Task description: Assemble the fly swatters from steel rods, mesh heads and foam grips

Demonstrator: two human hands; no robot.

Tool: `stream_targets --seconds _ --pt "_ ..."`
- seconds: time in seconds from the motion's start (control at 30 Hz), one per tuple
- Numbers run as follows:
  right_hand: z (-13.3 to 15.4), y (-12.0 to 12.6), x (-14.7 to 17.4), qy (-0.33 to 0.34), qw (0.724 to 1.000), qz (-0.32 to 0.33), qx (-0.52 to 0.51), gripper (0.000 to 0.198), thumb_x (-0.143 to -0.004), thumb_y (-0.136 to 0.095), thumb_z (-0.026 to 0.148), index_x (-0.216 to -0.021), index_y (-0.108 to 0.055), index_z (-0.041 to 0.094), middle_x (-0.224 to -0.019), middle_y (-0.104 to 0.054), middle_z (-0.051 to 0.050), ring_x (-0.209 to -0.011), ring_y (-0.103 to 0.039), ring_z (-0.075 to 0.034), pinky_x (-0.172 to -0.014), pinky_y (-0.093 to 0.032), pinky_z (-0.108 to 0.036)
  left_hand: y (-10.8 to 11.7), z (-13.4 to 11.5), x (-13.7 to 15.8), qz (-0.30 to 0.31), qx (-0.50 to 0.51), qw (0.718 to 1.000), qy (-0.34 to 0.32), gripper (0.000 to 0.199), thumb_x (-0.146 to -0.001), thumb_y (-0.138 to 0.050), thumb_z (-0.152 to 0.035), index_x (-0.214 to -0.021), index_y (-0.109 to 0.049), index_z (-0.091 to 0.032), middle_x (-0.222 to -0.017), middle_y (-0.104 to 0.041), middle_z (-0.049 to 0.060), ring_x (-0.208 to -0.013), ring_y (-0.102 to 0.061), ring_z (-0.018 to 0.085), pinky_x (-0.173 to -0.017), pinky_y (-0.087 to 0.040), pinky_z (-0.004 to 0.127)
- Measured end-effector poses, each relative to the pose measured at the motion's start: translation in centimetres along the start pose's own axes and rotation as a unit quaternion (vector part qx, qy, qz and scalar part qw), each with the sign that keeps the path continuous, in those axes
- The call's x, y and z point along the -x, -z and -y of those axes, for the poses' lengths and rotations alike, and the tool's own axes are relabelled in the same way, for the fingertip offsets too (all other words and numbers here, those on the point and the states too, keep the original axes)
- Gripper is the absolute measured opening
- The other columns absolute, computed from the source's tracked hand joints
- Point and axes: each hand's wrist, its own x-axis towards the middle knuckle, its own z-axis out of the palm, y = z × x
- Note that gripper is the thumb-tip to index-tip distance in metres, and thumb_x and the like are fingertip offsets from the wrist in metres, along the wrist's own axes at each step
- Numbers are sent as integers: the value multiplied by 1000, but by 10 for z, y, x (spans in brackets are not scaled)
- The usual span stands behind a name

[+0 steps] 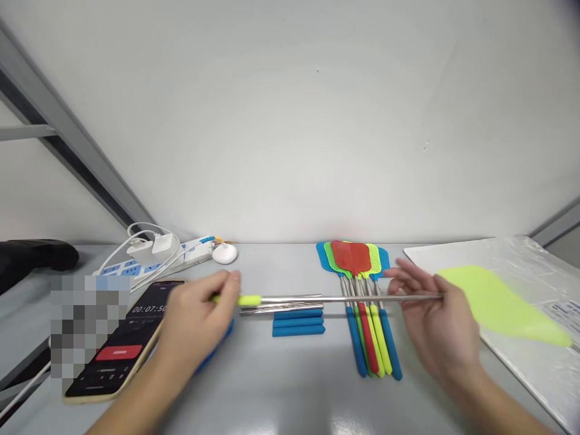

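My left hand (203, 308) is closed round the yellow-green handle (249, 300) of a fly swatter rod. Its thin metal shaft (344, 299) runs level across the view to my right hand (437, 320), whose thumb presses on the far end while the other fingers stretch out behind. A blurred yellow-green swatter head (498, 305) shows just right of that hand; whether it joins the rod I cannot tell. Between my hands, below the shaft, lie several blue handles (299, 330) and loose metal rods (281, 307). Part of a blue thing (217, 350) shows under my left hand.
Fanned fly swatters (351, 257) in several colours lie at the centre right. A phone (131, 338) with a running timer rests at left, near a power strip (194, 254), cables and a round white device (225, 253). A white plastic-wrapped sheet (534, 380) lies at right.
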Motion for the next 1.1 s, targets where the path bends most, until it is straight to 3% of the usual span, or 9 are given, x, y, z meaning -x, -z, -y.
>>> stream_targets --seconds 0.27,0.43,0.57,0.67,0.73,0.83,0.93,1.0,1.1 --pt "-21 -15 36 -71 997 22 -3 47 -89 -37 40 -89 -78 15 -101 -73 -13 -83 -57 -23 -85 -45 -40 -11 -29 25 51 78 994 -56 30 -92 -50 -28 -64 -59 -20 -50 -48 -5 -45 -43 10 -47 -34 23" --pt "-33 -19 56 -95 988 105 56 53 -92 -34 47 -99 -79 19 -84 -71 -9 -89 -55 -24 -98 -38 -39 -20 -63 50 74 164 974 -140 5 -87 -58 -21 -88 -63 -21 -64 -62 -3 -51 -55 11 -49 -43 22" --pt "-42 -21 76 -105 974 186 72 55 -93 -31 49 -99 -79 23 -103 -73 -9 -97 -57 -26 -102 -37 -42 -31 -80 66 130 197 957 -167 14 -87 -59 -22 -101 -59 -24 -69 -67 -2 -54 -62 12 -44 -45 20" --pt "-43 -19 79 -109 967 216 82 56 -95 -29 50 -100 -78 25 -118 -69 -7 -113 -53 -29 -107 -31 -44 -37 -78 70 140 208 953 -172 27 -91 -57 -25 -117 -53 -25 -82 -71 0 -63 -67 14 -50 -49 21" --pt "-41 -16 74 -118 960 233 106 57 -95 -28 54 -108 -76 26 -122 -67 -6 -115 -52 -30 -108 -29 -46 -40 -73 68 149 202 951 -180 22 -93 -55 -27 -115 -54 -25 -79 -69 0 -64 -66 14 -52 -48 21" --pt "-41 -14 61 -121 954 241 129 58 -93 -31 62 -117 -70 28 -117 -68 -6 -108 -54 -29 -103 -33 -48 -41 -64 63 149 181 952 -195 12 -95 -53 -25 -106 -58 -23 -68 -61 -2 -58 -58 13 -51 -42 21" --pt "-41 -10 48 -52 964 237 106 59 -84 -45 72 -118 -67 28 -103 -69 -6 -93 -58 -26 -91 -43 -43 -36 -54 55 114 148 960 -209 14 -95 -54 -22 -107 -60 -21 -62 -52 -3 -53 -49 12 -49 -35 22" --pt "-38 -5 43 1 973 221 74 64 -74 -54 77 -114 -68 28 -96 -68 -6 -85 -59 -25 -85 -47 -40 -33 -47 50 94 125 964 -213 15 -94 -55 -21 -108 -60 -20 -60 -49 -4 -51 -46 11 -48 -32 22" --pt "-32 2 39 32 990 125 65 56 -71 -59 76 -97 -71 28 -87 -69 -7 -76 -62 -27 -75 -53 -41 -29 -38 45 79 97 969 -214 13 -95 -54 -22 -106 -61 -20 -60 -48 -4 -50 -45 11 -47 -31 23"
